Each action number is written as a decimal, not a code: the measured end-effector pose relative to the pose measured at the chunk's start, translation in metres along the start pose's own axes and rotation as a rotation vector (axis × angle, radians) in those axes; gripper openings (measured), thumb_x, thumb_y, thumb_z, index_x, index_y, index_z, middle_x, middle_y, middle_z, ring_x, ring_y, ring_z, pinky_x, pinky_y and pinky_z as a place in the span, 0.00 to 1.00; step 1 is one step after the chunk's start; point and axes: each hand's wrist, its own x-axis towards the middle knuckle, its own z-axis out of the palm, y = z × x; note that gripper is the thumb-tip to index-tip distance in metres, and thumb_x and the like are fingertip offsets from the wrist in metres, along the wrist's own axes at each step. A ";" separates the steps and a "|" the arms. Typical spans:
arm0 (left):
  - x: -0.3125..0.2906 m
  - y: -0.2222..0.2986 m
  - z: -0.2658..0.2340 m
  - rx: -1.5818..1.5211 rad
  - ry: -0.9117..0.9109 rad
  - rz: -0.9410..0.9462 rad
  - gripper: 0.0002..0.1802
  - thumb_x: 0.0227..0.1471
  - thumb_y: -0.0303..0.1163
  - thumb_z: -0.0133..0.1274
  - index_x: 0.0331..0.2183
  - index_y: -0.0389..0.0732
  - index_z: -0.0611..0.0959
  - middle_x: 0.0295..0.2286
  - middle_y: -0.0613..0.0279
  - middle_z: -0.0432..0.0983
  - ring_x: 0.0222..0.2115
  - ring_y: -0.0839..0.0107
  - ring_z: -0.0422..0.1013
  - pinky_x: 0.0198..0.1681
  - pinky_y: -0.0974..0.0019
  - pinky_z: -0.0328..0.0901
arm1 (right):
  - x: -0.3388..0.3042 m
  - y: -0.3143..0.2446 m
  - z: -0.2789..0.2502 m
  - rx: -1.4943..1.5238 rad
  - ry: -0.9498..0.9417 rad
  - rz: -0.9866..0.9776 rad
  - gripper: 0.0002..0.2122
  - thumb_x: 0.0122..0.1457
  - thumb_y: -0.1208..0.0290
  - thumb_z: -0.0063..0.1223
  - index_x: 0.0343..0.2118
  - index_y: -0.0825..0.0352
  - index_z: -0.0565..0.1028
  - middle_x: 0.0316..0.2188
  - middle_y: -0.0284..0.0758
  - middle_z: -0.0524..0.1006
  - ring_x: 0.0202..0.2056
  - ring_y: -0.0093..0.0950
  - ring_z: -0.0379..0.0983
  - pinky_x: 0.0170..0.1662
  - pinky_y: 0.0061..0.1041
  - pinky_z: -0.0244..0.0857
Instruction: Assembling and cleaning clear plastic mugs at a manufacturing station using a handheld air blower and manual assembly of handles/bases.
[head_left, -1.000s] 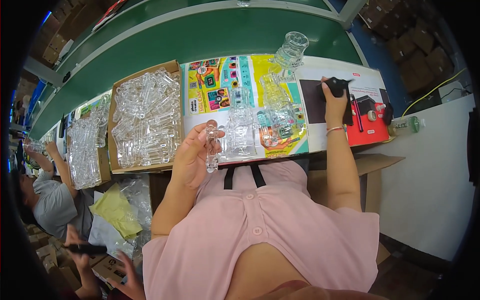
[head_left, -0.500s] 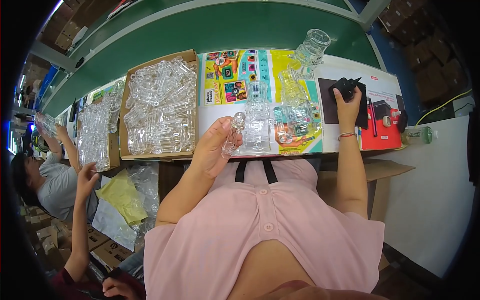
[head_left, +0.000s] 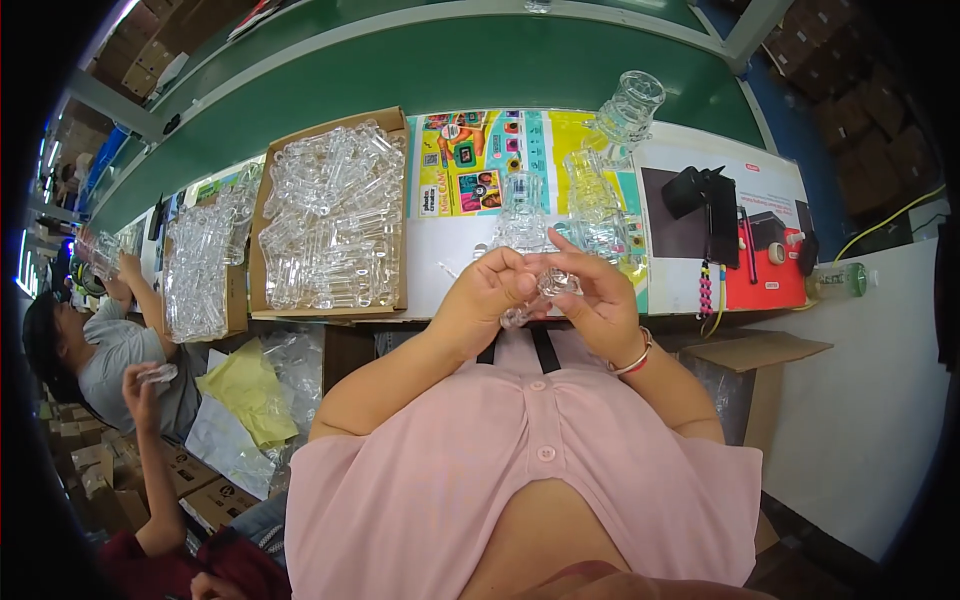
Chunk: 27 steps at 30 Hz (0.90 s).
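Note:
My left hand (head_left: 487,298) and my right hand (head_left: 593,292) meet just above the table's near edge, both gripping a small clear glass tube piece (head_left: 535,297) between the fingertips. Right behind the hands stand clear glass vessels (head_left: 522,215) on the white table top. A taller glass piece (head_left: 627,110) stands further back to the right. My right wrist wears a thin bracelet.
A cardboard box (head_left: 335,215) full of clear glass pieces sits left of my hands, another box (head_left: 200,262) beyond it. A black tool (head_left: 705,195) and a red tray (head_left: 765,265) lie at right, a small bottle (head_left: 838,280) beside them. Other people work at the left.
My right hand left the black tool at the right and came in to join the left hand on the glass piece. The view shifted slightly.

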 end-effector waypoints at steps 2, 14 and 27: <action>0.001 0.003 -0.001 0.408 0.176 0.239 0.15 0.47 0.36 0.54 0.33 0.37 0.71 0.29 0.56 0.72 0.29 0.68 0.70 0.36 0.68 0.64 | 0.001 -0.003 0.006 0.204 0.108 0.064 0.19 0.54 0.80 0.45 0.50 0.70 0.59 0.42 0.39 0.70 0.46 0.30 0.67 0.49 0.26 0.59; 0.013 -0.036 -0.075 1.615 0.401 0.468 0.33 0.46 0.44 0.53 0.45 0.27 0.64 0.51 0.38 0.52 0.55 0.46 0.46 0.56 0.50 0.44 | -0.019 0.026 0.021 -0.116 0.240 0.422 0.13 0.61 0.72 0.37 0.47 0.68 0.58 0.40 0.38 0.64 0.43 0.24 0.66 0.44 0.23 0.65; -0.048 0.035 0.000 0.497 0.024 0.627 0.57 0.25 0.32 0.70 0.54 0.43 0.51 0.47 0.54 0.60 0.47 0.65 0.62 0.47 0.61 0.62 | 0.009 -0.039 0.009 0.314 0.173 0.117 0.17 0.59 0.67 0.42 0.47 0.70 0.57 0.40 0.43 0.70 0.43 0.28 0.67 0.49 0.27 0.60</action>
